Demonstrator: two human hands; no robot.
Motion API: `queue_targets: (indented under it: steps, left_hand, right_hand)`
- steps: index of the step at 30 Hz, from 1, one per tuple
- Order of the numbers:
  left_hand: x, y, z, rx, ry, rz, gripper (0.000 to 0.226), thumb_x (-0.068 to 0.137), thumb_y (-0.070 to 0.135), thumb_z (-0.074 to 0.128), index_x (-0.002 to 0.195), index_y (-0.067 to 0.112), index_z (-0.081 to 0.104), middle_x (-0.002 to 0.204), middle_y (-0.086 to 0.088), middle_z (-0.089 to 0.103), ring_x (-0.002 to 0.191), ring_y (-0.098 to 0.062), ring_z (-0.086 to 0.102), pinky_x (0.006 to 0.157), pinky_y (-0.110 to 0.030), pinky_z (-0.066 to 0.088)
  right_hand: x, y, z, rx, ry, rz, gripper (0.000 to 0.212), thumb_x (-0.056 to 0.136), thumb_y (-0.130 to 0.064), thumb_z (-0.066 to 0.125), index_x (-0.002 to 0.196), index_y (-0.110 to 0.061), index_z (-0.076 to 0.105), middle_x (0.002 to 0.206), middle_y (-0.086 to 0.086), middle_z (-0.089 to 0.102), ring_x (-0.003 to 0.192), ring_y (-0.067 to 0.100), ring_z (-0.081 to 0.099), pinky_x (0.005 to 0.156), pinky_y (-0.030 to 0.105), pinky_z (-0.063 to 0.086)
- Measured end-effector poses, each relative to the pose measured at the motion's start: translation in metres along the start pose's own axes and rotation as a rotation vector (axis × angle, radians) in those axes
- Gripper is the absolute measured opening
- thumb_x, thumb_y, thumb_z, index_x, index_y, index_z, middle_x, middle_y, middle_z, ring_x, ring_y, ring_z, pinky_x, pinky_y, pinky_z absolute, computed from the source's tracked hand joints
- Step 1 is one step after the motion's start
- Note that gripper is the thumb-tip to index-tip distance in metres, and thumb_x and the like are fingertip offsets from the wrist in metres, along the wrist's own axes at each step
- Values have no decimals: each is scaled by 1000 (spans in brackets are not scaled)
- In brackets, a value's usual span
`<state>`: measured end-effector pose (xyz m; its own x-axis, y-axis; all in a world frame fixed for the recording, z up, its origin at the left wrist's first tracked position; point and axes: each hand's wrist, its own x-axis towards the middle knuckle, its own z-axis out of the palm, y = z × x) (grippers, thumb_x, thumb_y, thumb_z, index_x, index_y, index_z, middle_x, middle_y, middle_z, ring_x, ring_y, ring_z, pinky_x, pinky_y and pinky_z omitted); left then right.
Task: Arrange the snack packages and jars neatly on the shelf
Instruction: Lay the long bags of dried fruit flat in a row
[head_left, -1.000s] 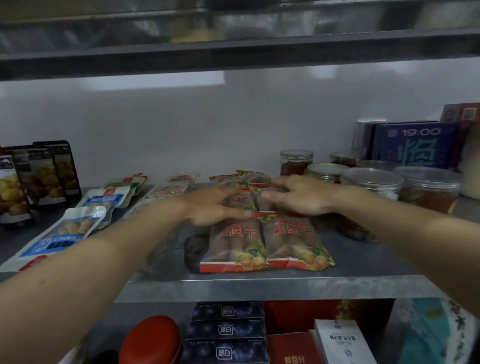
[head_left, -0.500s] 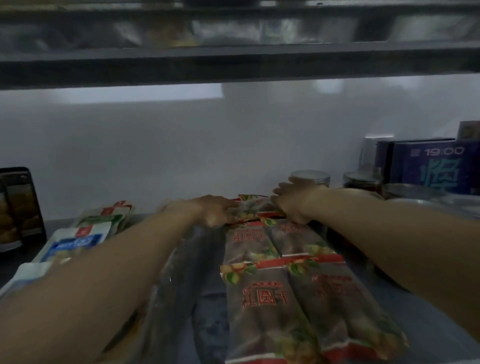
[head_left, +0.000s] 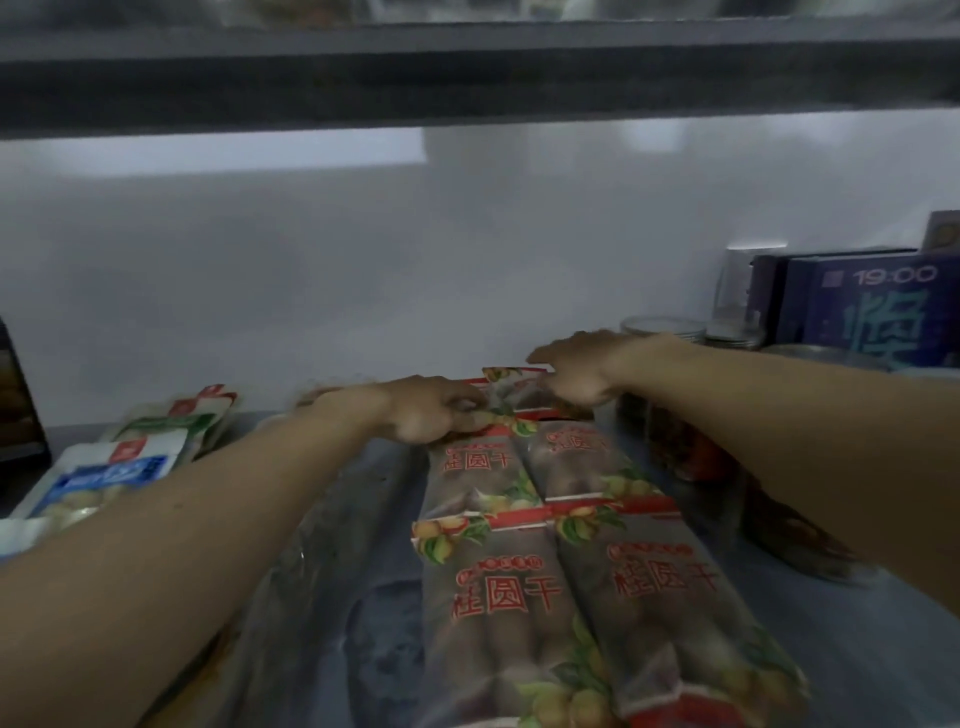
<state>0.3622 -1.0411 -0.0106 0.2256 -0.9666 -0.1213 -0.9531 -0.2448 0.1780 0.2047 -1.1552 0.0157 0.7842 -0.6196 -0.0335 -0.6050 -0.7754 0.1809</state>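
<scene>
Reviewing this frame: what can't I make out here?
Head view only:
- Rear snack packs: mostly covered by the left hand and right hand; motion blur hides whether they grip or press.
- Jars: bodies behind the right forearm; contents unclear.
- Blue box: cut off by the right edge.
- Dark pouch: cut off by the left edge.
- Upper shelf contents: blurred, cropped at top.

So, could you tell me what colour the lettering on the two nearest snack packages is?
Red on both: left snack package, right snack package; best in head view.
</scene>
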Motion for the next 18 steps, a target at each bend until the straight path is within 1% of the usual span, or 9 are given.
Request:
queue_targets:
  steps: [1,3,5,7,9,11,13,16,18]
  left_hand:
    - [-1,2,0,-31,3,22,54,91,60,43,138,32,43,142,6,48,128,-19,45,109,-36,33]
    - [-4,4,1,-105,-3,56,54,88,59,49,133,29,47,136,6,52,123,-16,49,106,-34,36]
    - [-8,5,3,-162,-28,89,65,84,59,55,138,27,41,141,6,48,127,-16,46,110,-35,34]
    - [-11,4,5,-186,-59,100,77,81,64,55,145,28,33,147,6,41,132,-16,41,113,-35,30]
    - [-13,3,4,-171,-66,89,77,83,63,53,147,26,31,148,4,38,135,-18,38,111,-29,27]
    - [-13,1,4,-152,-44,71,75,85,58,51,147,23,32,150,0,36,136,-20,35,106,-27,26]
    - [-14,1,4,-134,-28,61,71,86,54,52,147,22,33,151,-2,33,136,-20,34,103,-24,25]
    - [-15,2,6,-109,-12,46,69,89,51,51,148,21,30,153,-3,30,137,-20,31,102,-23,23]
    - [-21,7,5,-108,-30,42,69,90,53,48,149,23,28,154,-1,29,138,-20,30,107,-25,22]
  right_hand:
    - [2,-5,2,87,-33,-32,53,102,-44,34,151,-23,30,156,3,33,138,26,37,112,37,30]
    - [3,-12,10,181,-115,-75,52,102,-47,33,150,-26,34,156,1,33,138,24,36,112,35,28]
    - [1,-15,18,235,-142,-72,51,102,-46,33,149,-26,35,156,-1,33,139,23,35,113,34,26]
    - [-3,-18,19,283,-142,-57,54,101,-50,32,148,-24,38,155,1,35,138,24,37,113,36,28]
    - [-10,-22,15,328,-176,-73,59,97,-59,32,146,-28,40,153,1,38,136,24,39,111,39,30]
    - [-18,-27,11,332,-215,-83,68,92,-67,32,148,-28,38,154,1,37,137,25,37,108,40,30]
    - [-23,-30,12,280,-208,-63,72,92,-66,36,150,-23,34,156,2,32,140,27,31,106,39,28]
    - [-29,-31,15,236,-145,-44,69,95,-59,37,152,-21,30,158,4,28,143,29,20,108,40,24]
    - [-34,-31,15,232,-143,-52,67,96,-60,34,152,-24,29,158,5,25,145,29,15,111,42,21]
